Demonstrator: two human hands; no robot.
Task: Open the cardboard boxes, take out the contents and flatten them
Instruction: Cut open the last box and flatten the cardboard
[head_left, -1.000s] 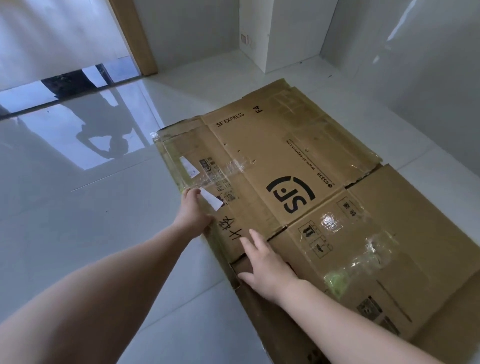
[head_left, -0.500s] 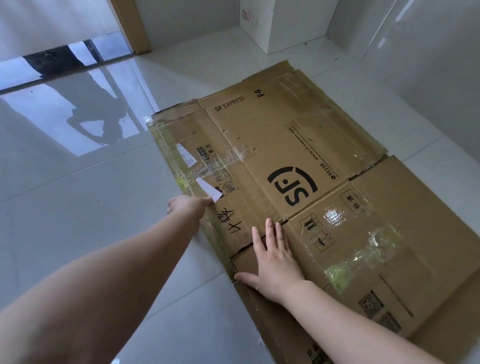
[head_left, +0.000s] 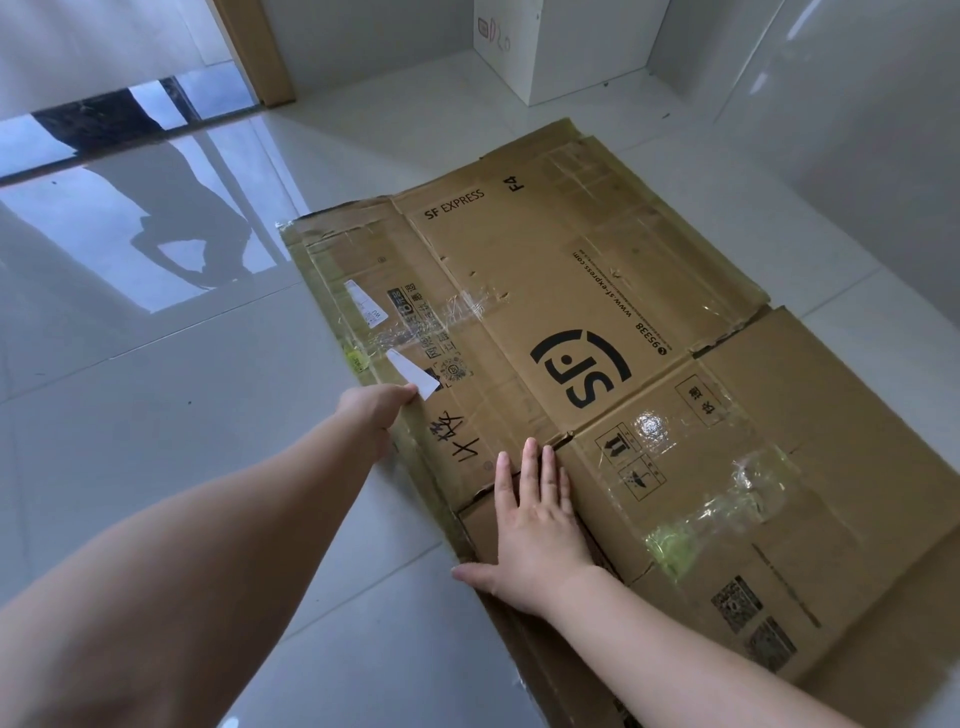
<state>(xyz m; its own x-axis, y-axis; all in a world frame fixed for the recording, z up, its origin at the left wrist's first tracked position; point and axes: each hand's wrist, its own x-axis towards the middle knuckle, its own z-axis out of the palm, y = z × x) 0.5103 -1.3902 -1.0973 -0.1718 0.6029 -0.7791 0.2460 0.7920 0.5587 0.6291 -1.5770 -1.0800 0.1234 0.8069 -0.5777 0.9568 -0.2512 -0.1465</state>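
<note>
The big brown cardboard box (head_left: 597, 332) lies flat on the shiny white floor (head_left: 156, 415). It is all opened out, and I can read "SF EXPRESS" and a big black "SF" mark on it. Strips of clear tape (head_left: 452, 317) are stuck on it, wrinkly and shiny.

My left hand (head_left: 376, 410) is at the left edge of the box. Its fingers curl around that edge and hold it. A small white label (head_left: 413, 381) sticks up from the cardboard, just past my fingers. Some black writing made with a pen sits just beside this hand.

My right hand (head_left: 535, 525) lies flat on top of the cardboard, close to me. The fingers are straight and close together, and they press down near a slit between two flaps. My thumb points out to the left, at the edge of the box.

My two hands are apart, the left one farther from me than the right one.

A white cabinet (head_left: 561, 47) stands in the far corner, and a wooden door frame (head_left: 254, 47) is to its left.
</note>
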